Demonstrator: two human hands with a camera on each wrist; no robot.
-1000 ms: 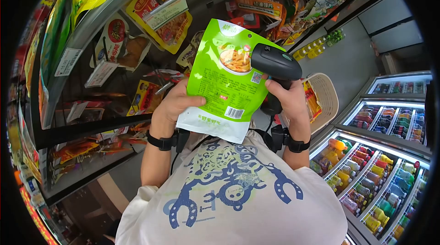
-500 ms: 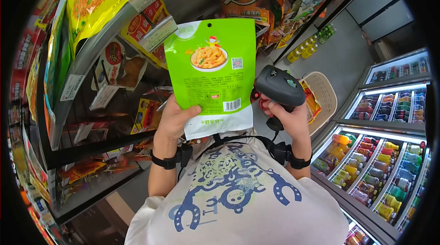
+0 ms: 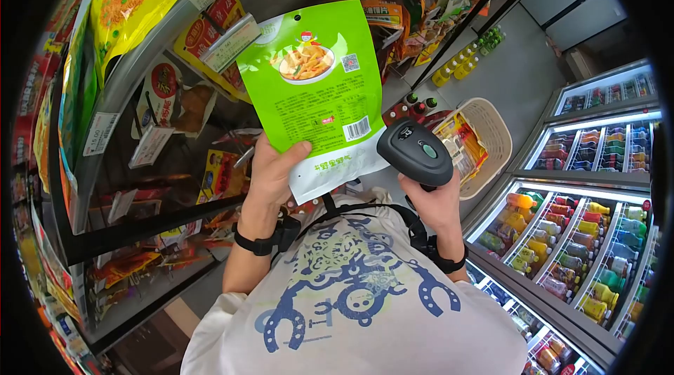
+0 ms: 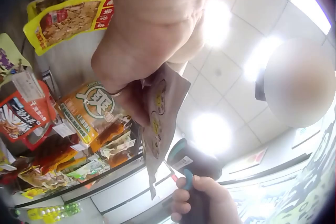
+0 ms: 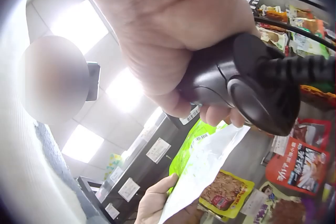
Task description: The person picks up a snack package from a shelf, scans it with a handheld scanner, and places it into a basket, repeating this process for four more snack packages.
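Observation:
My left hand [image 3: 276, 168] pinches the lower left edge of a green and white snack pouch [image 3: 316, 101], thumb on its printed back. A bowl of food, a QR code and a barcode face me. In my right hand [image 3: 435, 199] is a black barcode scanner [image 3: 415, 154], gripped by its handle, its head overlapping the pouch's lower right corner in the head view. The right wrist view shows the fingers curled round the scanner handle [image 5: 210, 77], with a ribbed cord at its base. From the left wrist, the pouch [image 4: 160, 113] is seen nearly edge-on.
Shelves with hanging snack packs and price tags [image 3: 151, 147] stand at the left and front. A cream basket [image 3: 495, 140] holding packs is beyond my right hand. Drink coolers [image 3: 562, 248] line the right. Yellow bottles [image 3: 453, 69] and dark bottles [image 3: 414, 104] stand on the floor.
The scanner has come away from in front of the pouch's upper right, down and toward me, beside the lower right corner. The pouch has shifted left and up, uncovering its right side.

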